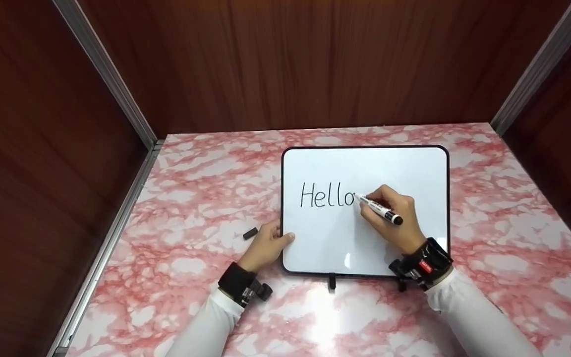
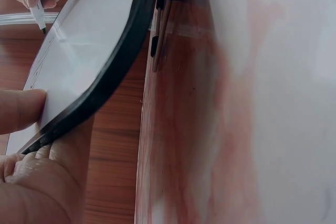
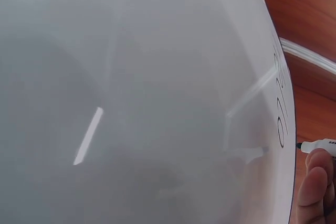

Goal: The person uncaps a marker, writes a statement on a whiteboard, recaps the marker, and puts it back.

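A whiteboard (image 1: 325,238) with a black frame stands on the table, "Hello" written across it in black. My right hand (image 1: 394,218) pinches a white marker (image 1: 378,210) with a black end, its tip close to the letter "o". In the right wrist view the marker (image 3: 320,146) tip appears slightly off the board (image 3: 157,77). My left hand (image 1: 265,245) grips the board's left edge, thumb on the front and fingers behind. The left wrist view shows that thumb (image 2: 21,109) on the white surface. Beside the left hand lies a black marker cap (image 1: 250,233).
Small black feet (image 1: 332,282) hold up the board's lower edge. The table (image 1: 191,198) has a red and white marbled top. Dark wood panels (image 1: 285,64) with metal corner strips (image 1: 112,74) enclose it at the back and sides.
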